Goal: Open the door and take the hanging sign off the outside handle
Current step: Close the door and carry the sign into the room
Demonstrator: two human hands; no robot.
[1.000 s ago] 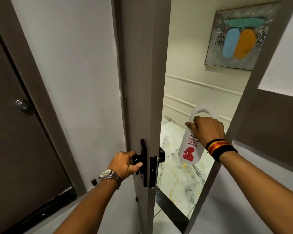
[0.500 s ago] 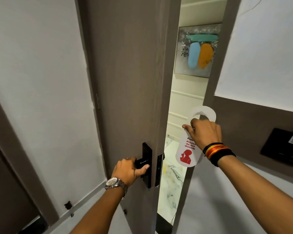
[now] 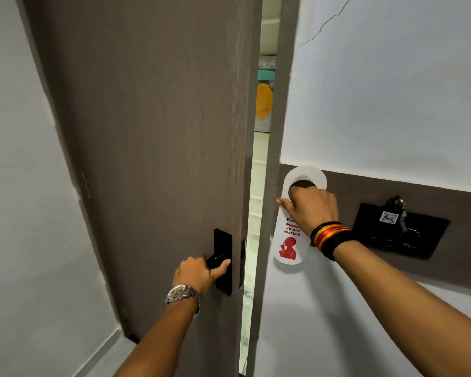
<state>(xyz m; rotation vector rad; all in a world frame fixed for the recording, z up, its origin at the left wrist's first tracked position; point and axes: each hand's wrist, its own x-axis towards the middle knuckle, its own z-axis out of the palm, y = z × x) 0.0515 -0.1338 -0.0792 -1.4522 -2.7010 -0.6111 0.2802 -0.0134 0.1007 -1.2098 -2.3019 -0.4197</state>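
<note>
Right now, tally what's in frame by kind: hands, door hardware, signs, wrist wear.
Hands: 2, left hand on the inside door handle, right hand holding the sign
Door handles: 1
Hanging signs: 1, white do-not-disturb sign
Wrist wear: 2, watch, striped wristband
Total: 6

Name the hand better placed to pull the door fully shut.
Left. The left hand grips the inside handle of the nearly closed door; the right hand is occupied with the sign.
</note>
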